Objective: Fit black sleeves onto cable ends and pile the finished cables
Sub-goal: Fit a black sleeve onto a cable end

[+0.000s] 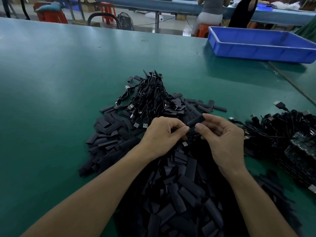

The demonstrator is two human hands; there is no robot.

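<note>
Black sleeve (pixel 195 120) sits just right of the frame's centre, raised above the desk (pixel 51 82) and tilted, its upper end pointing to the upper right. The right hand (pixel 224 134) pinches it between thumb and forefinger near that upper end, with the other fingers curled beneath. The left hand (pixel 160 134) meets it from the left, fingers curled, thumb and forefinger closed on the sleeve's lower end. Whether a cable end is already inside there cannot be told, as the fingers hide it. A silver plug (pixel 185 144) shows just below the two hands.

Under and around both forearms lies a wide heap of loose sleeves (pixel 179 185), spreading from the bottom of the frame up past the hands. Just above the hands, on that heap, rests a pile of cables (pixel 150 96), coiled black leads with plugs sticking out at its left and lower edges. At the right edge of the frame lies a second tangle of cables (pixel 282 129), well apart from the first. A blue tray (pixel 256 47) stands on the desk in the upper right. Beyond the desk, red stools (pixel 51 16) show in the upper left.
</note>
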